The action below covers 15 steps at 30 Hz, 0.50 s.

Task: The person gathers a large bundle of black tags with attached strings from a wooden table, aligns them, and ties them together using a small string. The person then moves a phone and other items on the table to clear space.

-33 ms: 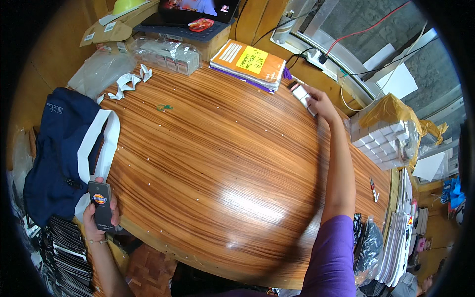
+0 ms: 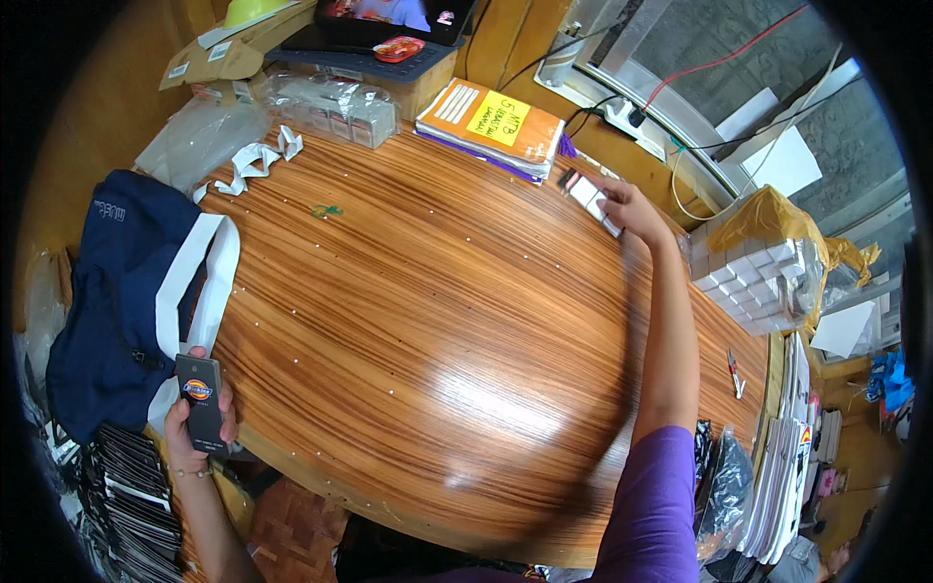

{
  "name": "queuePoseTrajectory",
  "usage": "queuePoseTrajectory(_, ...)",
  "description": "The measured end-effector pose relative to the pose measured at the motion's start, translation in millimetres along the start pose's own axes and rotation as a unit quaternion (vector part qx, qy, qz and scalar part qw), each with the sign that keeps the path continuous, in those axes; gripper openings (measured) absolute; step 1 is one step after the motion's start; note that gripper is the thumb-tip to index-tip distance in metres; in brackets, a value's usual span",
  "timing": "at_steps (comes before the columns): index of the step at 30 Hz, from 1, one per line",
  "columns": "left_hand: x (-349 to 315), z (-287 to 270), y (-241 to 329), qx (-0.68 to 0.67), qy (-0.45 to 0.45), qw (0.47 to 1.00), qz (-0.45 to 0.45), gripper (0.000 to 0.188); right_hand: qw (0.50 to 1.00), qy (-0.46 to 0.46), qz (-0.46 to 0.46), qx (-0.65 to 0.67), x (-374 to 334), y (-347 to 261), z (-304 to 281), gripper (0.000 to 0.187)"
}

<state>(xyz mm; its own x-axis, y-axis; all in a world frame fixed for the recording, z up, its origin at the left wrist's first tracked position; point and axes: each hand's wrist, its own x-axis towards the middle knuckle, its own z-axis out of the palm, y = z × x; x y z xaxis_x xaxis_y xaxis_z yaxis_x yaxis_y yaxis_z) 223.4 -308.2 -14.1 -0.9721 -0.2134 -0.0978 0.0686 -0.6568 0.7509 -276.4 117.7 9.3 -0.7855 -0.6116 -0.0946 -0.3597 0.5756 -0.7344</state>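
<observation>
At the table's left edge, my left hand (image 2: pixel 177 428) is wrapped round a stack of dark grey hang tags (image 2: pixel 202 413) with a colourful emblem on the top one. My right arm stretches to the far right of the table. There my right hand (image 2: pixel 637 214) has its fingers closed over a short row of small white boxes (image 2: pixel 587 194) with a dark end. Part of that row is hidden under the fingers. Beside my left hand lies a navy cloth bag (image 2: pixel 117 291) with a white strap (image 2: pixel 222 262).
An orange notebook (image 2: pixel 535 131) and plastic-wrapped boxes (image 2: pixel 364 121) stand along the back. At right are a yellow-bagged stack of white boxes (image 2: pixel 753 282) and a small red-handled cutter (image 2: pixel 734 369). Dark tags (image 2: pixel 131 496) fill the lower left. White specks dot the wooden table (image 2: pixel 418 321).
The row of white boxes has shifted slightly nearer to me and tilted a little under my right hand. My left hand still holds the tags in the same place.
</observation>
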Motion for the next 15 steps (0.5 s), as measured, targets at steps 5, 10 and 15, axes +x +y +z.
queuePoseTrajectory(5, 13, 6, 2, -0.012, -0.008, 1.000, -0.011, 0.070, 0.985, 0.170, -0.025, -0.008, 10, -2, -4, 0.042)
queuePoseTrajectory(10, 9, 5, 4, -0.018, -0.019, 0.999, -0.033, 0.069, 0.992, 0.118, 0.025, -0.025, -7, -16, 28, 0.042)
queuePoseTrajectory(15, 10, 7, 7, -0.012, -0.037, 0.999, -0.028, 0.066, 0.993, 0.041, -0.089, -0.063, -76, -94, 111, 0.043)
